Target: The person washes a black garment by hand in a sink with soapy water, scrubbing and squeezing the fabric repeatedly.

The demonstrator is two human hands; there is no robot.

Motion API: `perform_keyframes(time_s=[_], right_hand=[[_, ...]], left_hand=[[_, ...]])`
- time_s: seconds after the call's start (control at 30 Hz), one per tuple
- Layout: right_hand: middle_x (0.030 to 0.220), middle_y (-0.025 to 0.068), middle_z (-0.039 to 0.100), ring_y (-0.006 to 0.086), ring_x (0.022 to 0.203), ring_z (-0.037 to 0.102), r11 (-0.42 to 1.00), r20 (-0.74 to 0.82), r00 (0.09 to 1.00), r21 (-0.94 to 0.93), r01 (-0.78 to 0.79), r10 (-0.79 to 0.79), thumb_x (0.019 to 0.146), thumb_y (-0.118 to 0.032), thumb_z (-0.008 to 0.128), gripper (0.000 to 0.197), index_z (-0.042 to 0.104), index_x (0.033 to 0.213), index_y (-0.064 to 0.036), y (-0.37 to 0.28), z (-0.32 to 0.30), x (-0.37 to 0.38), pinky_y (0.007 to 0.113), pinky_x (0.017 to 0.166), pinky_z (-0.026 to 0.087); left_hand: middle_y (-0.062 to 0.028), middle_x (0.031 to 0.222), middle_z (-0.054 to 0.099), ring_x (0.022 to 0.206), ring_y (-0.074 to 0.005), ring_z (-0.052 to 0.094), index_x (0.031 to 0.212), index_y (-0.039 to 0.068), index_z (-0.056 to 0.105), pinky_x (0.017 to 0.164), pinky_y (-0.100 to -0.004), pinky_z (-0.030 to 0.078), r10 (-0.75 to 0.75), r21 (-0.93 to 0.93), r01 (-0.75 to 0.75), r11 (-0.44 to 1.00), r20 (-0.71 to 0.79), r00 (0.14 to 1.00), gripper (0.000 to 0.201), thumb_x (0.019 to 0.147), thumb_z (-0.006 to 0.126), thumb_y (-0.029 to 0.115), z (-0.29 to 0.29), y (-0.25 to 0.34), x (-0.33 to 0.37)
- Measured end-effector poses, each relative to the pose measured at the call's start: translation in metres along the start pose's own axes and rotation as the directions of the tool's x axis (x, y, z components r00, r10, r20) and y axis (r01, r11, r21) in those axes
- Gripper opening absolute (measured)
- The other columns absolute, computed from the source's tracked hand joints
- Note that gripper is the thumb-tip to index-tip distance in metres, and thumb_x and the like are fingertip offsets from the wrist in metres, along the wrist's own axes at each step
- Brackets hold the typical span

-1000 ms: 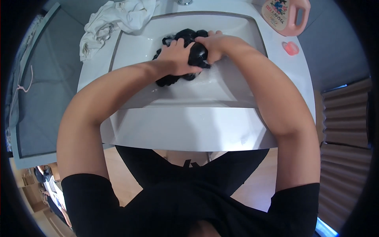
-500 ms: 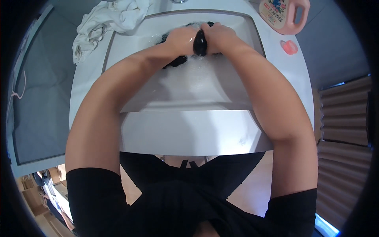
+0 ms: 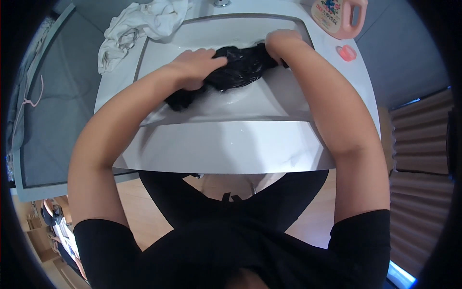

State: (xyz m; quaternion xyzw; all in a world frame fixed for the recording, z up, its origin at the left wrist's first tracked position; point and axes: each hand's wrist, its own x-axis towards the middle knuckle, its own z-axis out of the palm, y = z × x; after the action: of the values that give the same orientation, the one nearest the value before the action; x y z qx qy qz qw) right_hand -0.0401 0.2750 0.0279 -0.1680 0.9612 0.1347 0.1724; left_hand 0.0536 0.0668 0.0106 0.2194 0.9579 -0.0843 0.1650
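A wet black cloth, shiny and bunched in the middle, stretches between my two hands over the white sink. Its exact kind of garment does not show. My left hand grips it at the left, with a loose end hanging down below the wrist. At the right, near the basin's back corner, my right hand is closed around the other end. Most of that hand's fingers are hidden behind its back. Some suds cling to the basin under the cloth.
A crumpled white cloth lies on the counter at the back left. At the back right stand a pink detergent jug and its pink cap. The faucet base shows at the far edge. A glass panel is at the left.
My hands were together at the back of the sink, squeezing the black cloth. Now they are apart, the left one moved left and nearer, with the cloth spread between them.
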Motion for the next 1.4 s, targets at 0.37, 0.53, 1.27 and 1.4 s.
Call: perform_keyframes(time_s=[0.37, 0.53, 1.27, 1.4], right_hand=[[0.14, 0.0139, 0.055, 0.0342, 0.125, 0.055, 0.849, 0.163, 0.833, 0.133, 0.512, -0.528, 0.057, -0.046, 0.092, 0.107, 0.041, 0.147, -0.0203, -0.03, 0.036, 0.021, 0.046, 0.097, 0.05], [0.147, 0.0133, 0.042, 0.0379, 0.136, 0.04, 0.932, -0.055, 0.939, 0.118, 0.343, -0.338, 0.063, -0.043, 0.088, 0.104, 0.037, 0.15, -0.0196, -0.025, 0.036, 0.025, 0.054, 0.105, 0.042], [0.115, 0.0131, 0.071, 0.0294, 0.108, 0.068, 0.969, -0.312, 0.947, 0.246, -0.003, 0.082, 0.082, -0.02, 0.066, 0.032, 0.073, 0.111, -0.0087, -0.006, 0.029, 0.037, 0.04, 0.091, 0.055], [0.117, 0.0144, 0.07, 0.031, 0.109, 0.068, 0.972, -0.244, 0.969, 0.233, 0.018, 0.04, 0.08, -0.021, 0.066, 0.038, 0.071, 0.115, -0.0074, -0.016, 0.024, 0.03, 0.039, 0.091, 0.055]], left_hand=[[-0.0168, 0.14, 0.045, 0.135, -0.0367, 0.04, 0.14, 0.02, 0.046, 0.11, -0.0555, 0.03, 0.027, -0.351, -0.083, 0.933, -0.159, 0.987, 0.066, 0.084, 0.073, 0.044, 0.041, -0.002, 0.011], [-0.0183, 0.136, 0.046, 0.131, -0.0364, 0.042, 0.143, 0.024, 0.043, 0.103, -0.0591, 0.034, -0.158, -0.191, 0.106, 0.976, -0.283, 0.946, 0.077, 0.076, 0.072, 0.049, 0.054, 0.003, 0.064], [-0.0178, 0.108, 0.07, 0.102, -0.0385, 0.066, 0.116, 0.011, 0.064, 0.087, -0.0494, 0.052, -0.177, -0.243, 0.136, 0.961, -0.157, 0.972, 0.032, 0.089, 0.056, 0.025, 0.0, 0.003, 0.113], [-0.0174, 0.106, 0.07, 0.101, -0.0377, 0.066, 0.116, 0.012, 0.063, 0.086, -0.0493, 0.052, -0.181, -0.18, 0.141, 0.973, -0.229, 0.956, 0.033, 0.087, 0.058, 0.025, -0.007, 0.017, 0.052]])
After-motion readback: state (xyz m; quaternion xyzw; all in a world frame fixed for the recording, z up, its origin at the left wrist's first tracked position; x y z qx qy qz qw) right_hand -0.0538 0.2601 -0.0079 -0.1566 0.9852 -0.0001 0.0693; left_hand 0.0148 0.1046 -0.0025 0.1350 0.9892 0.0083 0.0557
